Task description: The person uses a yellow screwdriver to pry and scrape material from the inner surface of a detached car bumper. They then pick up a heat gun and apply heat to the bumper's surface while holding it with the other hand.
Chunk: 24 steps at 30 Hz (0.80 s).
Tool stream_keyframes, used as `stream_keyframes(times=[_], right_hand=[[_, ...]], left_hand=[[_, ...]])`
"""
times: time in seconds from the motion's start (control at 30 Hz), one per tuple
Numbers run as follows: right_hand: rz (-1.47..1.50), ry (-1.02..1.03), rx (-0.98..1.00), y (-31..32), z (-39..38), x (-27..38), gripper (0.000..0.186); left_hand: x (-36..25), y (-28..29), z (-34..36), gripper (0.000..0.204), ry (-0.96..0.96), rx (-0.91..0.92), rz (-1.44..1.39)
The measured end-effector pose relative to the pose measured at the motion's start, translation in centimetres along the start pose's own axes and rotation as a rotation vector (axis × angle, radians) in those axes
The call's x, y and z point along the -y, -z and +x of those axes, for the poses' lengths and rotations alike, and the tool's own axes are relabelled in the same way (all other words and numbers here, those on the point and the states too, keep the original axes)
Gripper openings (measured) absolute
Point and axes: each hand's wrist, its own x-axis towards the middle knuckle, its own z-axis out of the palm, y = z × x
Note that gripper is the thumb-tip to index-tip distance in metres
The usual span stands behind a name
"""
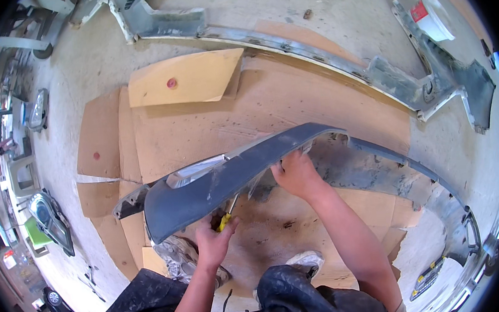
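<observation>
A dark grey bumper panel (194, 192) with a long, scuffed inner body (380, 175) lies across flattened cardboard in front of me. My left hand (214, 235) is closed on a yellow-handled screwdriver (226, 219), whose shaft reaches up to the panel's lower edge. My right hand (295, 173) is closed at the upper part of the panel, fingers curled under its edge and partly hidden.
Another long bumper piece (282, 48) lies across the top, near a white bucket (435, 21). Cardboard (256, 97) covers the concrete floor. Headlamps (52, 221) and a green container (35, 231) are at the left. My shoes (175, 255) are beneath me.
</observation>
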Motion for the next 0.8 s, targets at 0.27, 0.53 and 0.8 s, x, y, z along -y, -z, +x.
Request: stream_keyframes(times=[0.27, 0.53, 0.8], right_hand=[[0.061, 0.015, -0.079, 0.0, 0.1, 0.3, 0.034], [0.077, 0.070, -0.069, 0.1, 0.2, 0.1, 0.030], [0.044, 0.109, -0.122, -0.1, 0.0, 0.3, 0.032]], left_hand=[[-1.0, 0.6, 1.3, 0.019, 0.136, 0.244, -0.213], [-1.8, -1.1, 2.4, 0.019, -0.153, 0.011, 0.005], [-3.1, -1.0, 2.6, 0.017, 0.047, 0.121, -0.180]])
